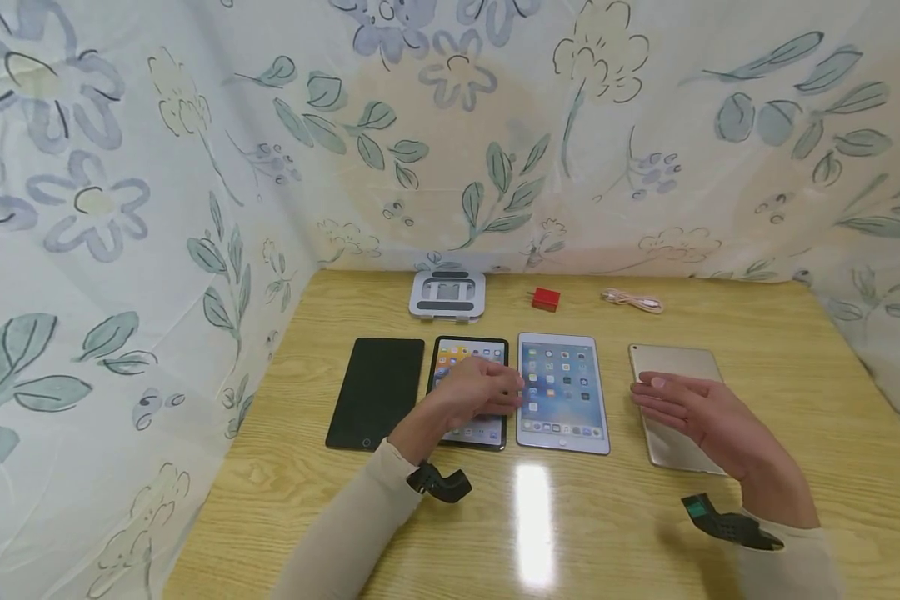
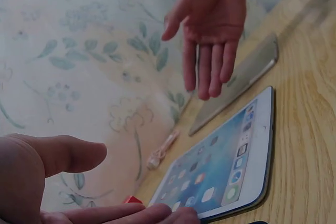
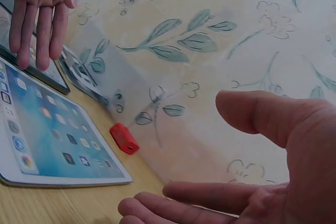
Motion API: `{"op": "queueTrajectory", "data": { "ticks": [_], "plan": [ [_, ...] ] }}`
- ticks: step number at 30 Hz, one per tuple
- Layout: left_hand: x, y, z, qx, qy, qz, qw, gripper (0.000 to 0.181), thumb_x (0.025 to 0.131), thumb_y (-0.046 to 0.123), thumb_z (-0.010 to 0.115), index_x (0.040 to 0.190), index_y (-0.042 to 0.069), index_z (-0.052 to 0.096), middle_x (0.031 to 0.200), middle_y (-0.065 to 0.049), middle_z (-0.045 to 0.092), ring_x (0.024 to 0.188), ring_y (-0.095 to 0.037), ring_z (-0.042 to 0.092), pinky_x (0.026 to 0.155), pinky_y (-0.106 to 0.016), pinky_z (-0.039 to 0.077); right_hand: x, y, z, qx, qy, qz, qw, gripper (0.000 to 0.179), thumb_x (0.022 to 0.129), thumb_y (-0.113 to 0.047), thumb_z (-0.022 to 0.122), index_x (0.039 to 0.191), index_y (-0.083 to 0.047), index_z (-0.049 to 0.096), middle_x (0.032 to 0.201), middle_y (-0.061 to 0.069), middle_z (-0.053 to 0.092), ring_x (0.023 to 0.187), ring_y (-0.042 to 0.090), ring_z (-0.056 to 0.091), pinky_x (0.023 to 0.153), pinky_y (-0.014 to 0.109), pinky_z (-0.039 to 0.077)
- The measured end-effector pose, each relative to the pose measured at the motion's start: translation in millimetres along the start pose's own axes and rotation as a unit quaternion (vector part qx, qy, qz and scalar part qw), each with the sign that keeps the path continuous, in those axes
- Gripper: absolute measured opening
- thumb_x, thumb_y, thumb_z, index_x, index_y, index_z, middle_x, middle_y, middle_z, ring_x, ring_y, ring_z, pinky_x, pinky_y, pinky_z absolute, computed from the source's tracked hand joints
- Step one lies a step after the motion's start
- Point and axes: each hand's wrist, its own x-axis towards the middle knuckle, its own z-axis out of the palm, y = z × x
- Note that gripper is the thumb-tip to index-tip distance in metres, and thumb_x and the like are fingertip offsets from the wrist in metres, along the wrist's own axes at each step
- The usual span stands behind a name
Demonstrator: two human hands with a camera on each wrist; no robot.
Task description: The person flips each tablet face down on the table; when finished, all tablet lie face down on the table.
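Note:
In the head view my left hand (image 1: pixel 474 387) hovers over a black-framed tablet (image 1: pixel 471 436) whose lit screen it partly hides. Its straight fingertips reach the left edge of a white tablet (image 1: pixel 562 392), also lit with rows of app icons. My right hand (image 1: pixel 693 408), fingers extended, is above a gold tablet (image 1: pixel 678 358) lying back side up. Both palms face inward and hold nothing; the wrist views show the left palm (image 3: pixel 39 19) and the right palm (image 2: pixel 212 30) with thumbs apart from straight fingers. At the far left lies a dark-screened black tablet (image 1: pixel 378 392).
Behind the tablets stand a silver folding stand (image 1: pixel 447 296), a red charger plug (image 1: pixel 546 299) and a coiled pink cable (image 1: pixel 632 300). The wooden table (image 1: pixel 450 542) meets a floral cloth (image 1: pixel 435 150) at the back and left.

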Motion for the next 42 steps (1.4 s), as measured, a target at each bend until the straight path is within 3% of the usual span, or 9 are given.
{"op": "queueTrajectory", "data": {
  "ticks": [4, 7, 18, 25, 28, 31, 34, 38, 42],
  "plan": [
    [-3.6, -2.1, 0.5, 0.021, 0.004, 0.005, 0.9998, 0.044, 0.107, 0.021, 0.071, 0.143, -0.005, 0.068, 0.148, -0.019, 0.069, 0.133, -0.034, 0.071, 0.114, -0.047, 0.058, 9.0, 1, 11, -0.030, -0.001, 0.026, 0.9992, 0.072, 0.118, -0.036, 0.051, 0.164, 0.016, 0.030, 0.160, 0.022, 0.058, 0.127, 0.005, 0.071, 0.106, 0.024, 0.060],
    [-6.7, -1.7, 1.8, 0.027, 0.007, 0.016, 0.9995, 0.044, 0.108, 0.020, 0.070, 0.143, -0.007, 0.068, 0.150, -0.020, 0.067, 0.137, -0.035, 0.069, 0.116, -0.046, 0.057, 14.8, 2, 18, -0.040, -0.006, 0.040, 0.9984, 0.073, 0.118, -0.037, 0.052, 0.164, 0.015, 0.032, 0.165, 0.032, 0.047, 0.129, 0.009, 0.072, 0.108, 0.026, 0.060],
    [2.5, 6.9, 10.4, 0.091, -0.024, -0.001, 0.9955, 0.054, 0.108, 0.034, 0.072, 0.145, -0.004, 0.067, 0.145, -0.017, 0.072, 0.133, -0.029, 0.072, 0.114, -0.043, 0.058, 20.6, 5, 27, -0.068, 0.002, 0.063, 0.9957, 0.072, 0.119, -0.042, 0.048, 0.163, 0.013, 0.036, 0.164, 0.030, 0.050, 0.143, 0.032, 0.065, 0.109, 0.028, 0.060],
    [13.0, 8.5, 17.1, 0.091, -0.025, -0.002, 0.9955, 0.052, 0.107, 0.033, 0.073, 0.142, -0.005, 0.069, 0.148, -0.016, 0.070, 0.133, -0.031, 0.071, 0.115, -0.044, 0.058, 17.9, -2, 28, -0.096, 0.034, 0.070, 0.9923, 0.077, 0.119, -0.050, 0.042, 0.164, 0.011, 0.037, 0.164, 0.027, 0.052, 0.137, 0.020, 0.068, 0.102, 0.018, 0.058],
    [16.9, 8.2, 20.5, 0.078, -0.024, -0.002, 0.9967, 0.052, 0.106, 0.032, 0.074, 0.141, -0.006, 0.069, 0.145, -0.018, 0.071, 0.133, -0.031, 0.072, 0.114, -0.044, 0.058, 18.7, -7, 27, -0.065, 0.028, 0.062, 0.9956, 0.081, 0.118, -0.056, 0.037, 0.169, 0.006, 0.029, 0.173, 0.026, 0.039, 0.150, 0.029, 0.056, 0.102, 0.017, 0.057],
    [21.6, 8.1, 27.7, 0.066, -0.031, -0.002, 0.9973, 0.051, 0.106, 0.029, 0.075, 0.141, -0.007, 0.068, 0.143, -0.019, 0.072, 0.132, -0.032, 0.072, 0.114, -0.045, 0.059, 21.1, -10, 27, -0.024, 0.003, 0.063, 0.9977, 0.088, 0.116, -0.062, 0.033, 0.174, 0.001, 0.015, 0.180, 0.027, 0.019, 0.162, 0.049, 0.033, 0.110, 0.029, 0.059],
    [24.0, 11.8, 39.8, 0.081, -0.024, 0.008, 0.9964, 0.047, 0.106, 0.030, 0.075, 0.138, -0.004, 0.072, 0.139, -0.014, 0.075, 0.129, -0.031, 0.073, 0.112, -0.044, 0.060, 20.8, -11, 28, -0.002, -0.011, 0.074, 0.9972, 0.096, 0.114, -0.068, 0.029, 0.175, 0.001, 0.001, 0.182, 0.029, 0.002, 0.164, 0.059, 0.015, 0.125, 0.053, 0.045],
    [22.0, 28.7, 61.1, 0.086, -0.012, 0.054, 0.9947, 0.043, 0.109, 0.030, 0.070, 0.141, 0.002, 0.071, 0.138, -0.008, 0.074, 0.131, -0.032, 0.071, 0.113, -0.044, 0.060, 14.9, -13, 26, -0.023, 0.013, 0.077, 0.9967, 0.102, 0.112, -0.073, 0.024, 0.173, 0.005, -0.001, 0.181, 0.031, -0.004, 0.164, 0.061, 0.008, 0.129, 0.072, 0.019],
    [19.9, 52.9, 84.9, 0.041, -0.050, 0.094, 0.9935, 0.049, 0.112, 0.030, 0.065, 0.153, 0.004, 0.062, 0.148, -0.007, 0.069, 0.139, -0.032, 0.067, 0.113, -0.040, 0.059, 5.2, -25, 25, -0.063, 0.049, 0.070, 0.9943, 0.099, 0.112, -0.072, 0.017, 0.173, 0.006, 0.005, 0.181, 0.032, -0.002, 0.164, 0.061, 0.009, 0.129, 0.078, 0.015]
  ]
}}
